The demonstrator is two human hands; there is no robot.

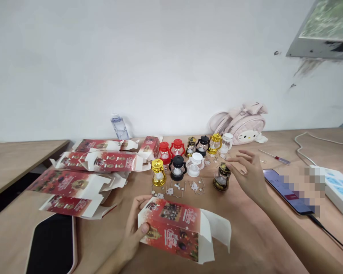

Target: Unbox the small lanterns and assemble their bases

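Note:
My left hand (137, 224) is closed around the end of a red printed cardboard box (171, 224), whose white flaps stand open on the right. My right hand (250, 175) has its fingers spread; a fingertip is at the top of a small bronze lantern (221, 178), and I cannot tell whether it touches. That lantern leans slightly. Left of it stand a white lantern (195, 164), a black lantern (177, 167) and a gold lantern (158, 173). Between them and the box lie small wire handles and metal bits (177, 188).
Behind is a row of more lanterns (202, 145). Several opened red boxes (68, 182) pile up at left, above a dark phone (53, 243). At right are a screwdriver (276, 157), a lit phone (286, 190) and a power strip (338, 188). A pink bag (242, 123) and bottle (119, 126) stand by the wall.

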